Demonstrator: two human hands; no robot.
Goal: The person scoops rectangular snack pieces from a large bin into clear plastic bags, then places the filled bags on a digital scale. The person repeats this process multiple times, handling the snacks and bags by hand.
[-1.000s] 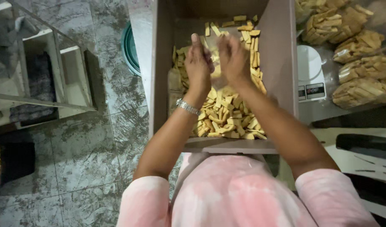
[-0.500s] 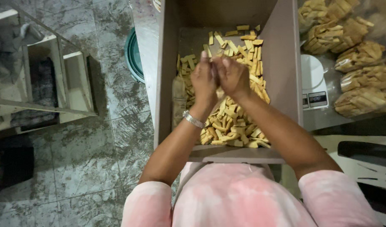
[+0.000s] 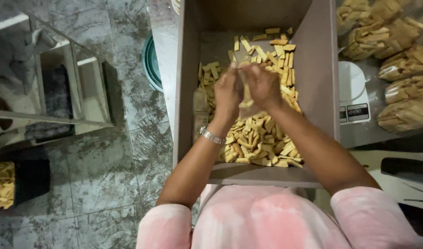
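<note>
A tall brown cardboard box (image 3: 320, 69) stands open in front of me, its bottom covered with pale yellow snack sticks (image 3: 260, 138). Both my hands are inside it, close together above the pile. My left hand (image 3: 228, 92), with a silver bracelet on the wrist, and my right hand (image 3: 265, 85) pinch what looks like a small clear bag (image 3: 246, 103) holding some sticks. The motion blurs the fingers. A flat brown piece (image 3: 201, 113) leans against the box's left wall.
A white kitchen scale (image 3: 352, 92) sits right of the box, with several filled clear bags of sticks (image 3: 405, 92) beyond it. A green round basin (image 3: 151, 60) and a glass shelf rack (image 3: 59, 92) stand on the stone floor at left.
My hands have come down and toward me in the box, from the far part of the pile to its middle, staying pressed together.
</note>
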